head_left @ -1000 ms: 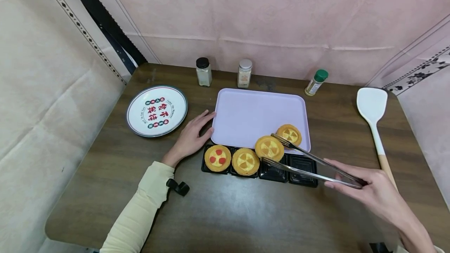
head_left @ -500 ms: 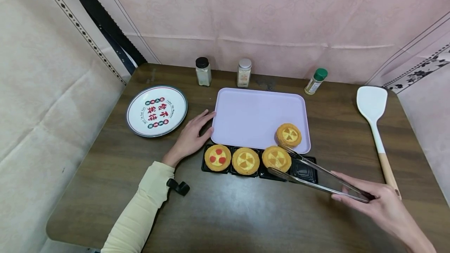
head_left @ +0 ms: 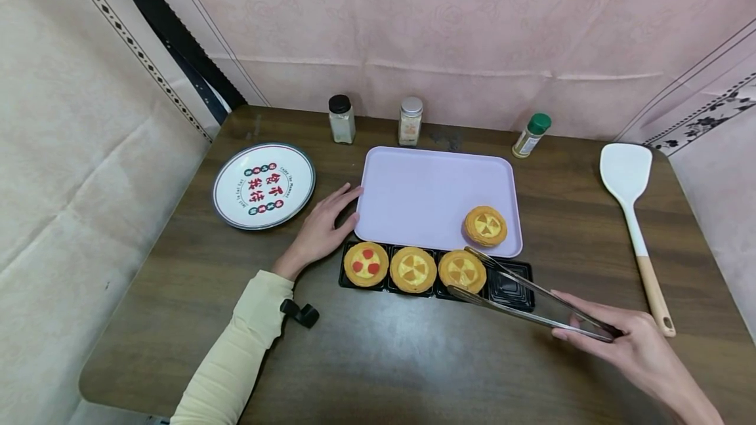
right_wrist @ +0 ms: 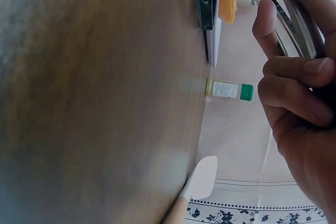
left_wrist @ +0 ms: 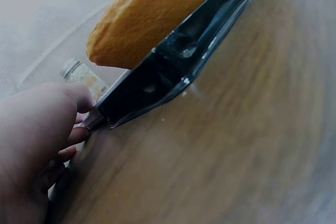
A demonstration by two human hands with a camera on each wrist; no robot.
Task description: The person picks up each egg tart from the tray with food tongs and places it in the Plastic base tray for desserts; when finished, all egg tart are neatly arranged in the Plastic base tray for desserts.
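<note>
My right hand (head_left: 632, 346) grips metal tongs (head_left: 531, 307). The tong tips stand at the right of a yellow tart (head_left: 462, 271), one arm over its upper right edge, the other below it. That tart sits in the third compartment of a black plastic tray (head_left: 510, 287). To its left in the same tray are another yellow tart (head_left: 413, 271) and a tart with red spots (head_left: 365, 265). One more tart (head_left: 485, 225) lies on the lilac tray (head_left: 437, 195). My left hand (head_left: 321, 228) rests with extended fingers at the lilac tray's left edge.
A white plate (head_left: 264, 187) with red characters lies at the left. Behind the lilac tray stand a black-capped jar (head_left: 342, 120), a grey-capped jar (head_left: 410, 122) and a green-capped bottle (head_left: 531, 136). A white spatula (head_left: 632, 222) with a wooden handle lies at the right.
The tongs have moved the yellow tart from the lilac tray's lower edge down and right into the black tray's third compartment; it then shifted slightly left. My left hand stays in place.
</note>
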